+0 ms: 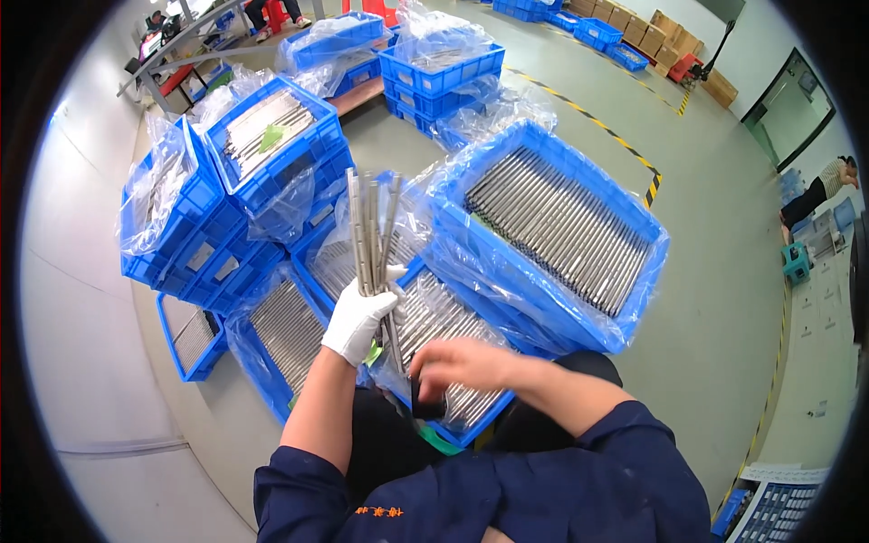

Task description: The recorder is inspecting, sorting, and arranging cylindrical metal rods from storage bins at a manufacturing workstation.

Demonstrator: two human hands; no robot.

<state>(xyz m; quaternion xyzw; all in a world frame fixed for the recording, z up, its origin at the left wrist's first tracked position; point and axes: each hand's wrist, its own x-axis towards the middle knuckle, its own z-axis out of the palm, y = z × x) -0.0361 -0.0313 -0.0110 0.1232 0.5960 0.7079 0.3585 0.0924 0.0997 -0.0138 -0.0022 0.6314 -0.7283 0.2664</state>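
My left hand (355, 321), in a white glove, is closed around a bundle of long metal rods (369, 231). The bundle stands nearly upright, its lower ends above the near crate. My bare right hand (463, 364) is beside the lower part of the bundle, its fingers bent and smeared by motion. Just under those fingers shows a dark object (427, 400); whether the hand holds it I cannot tell. Beneath both hands, a blue plastic-lined crate (480, 433) holds rows of similar metal rods (439, 312).
A large blue crate (623, 337) full of rods stands to the right. Stacked blue crates (195, 262) with loose clear plastic rise at the left, more crates (442, 80) behind. A pallet jack (701, 68) is far right. People are in the background.
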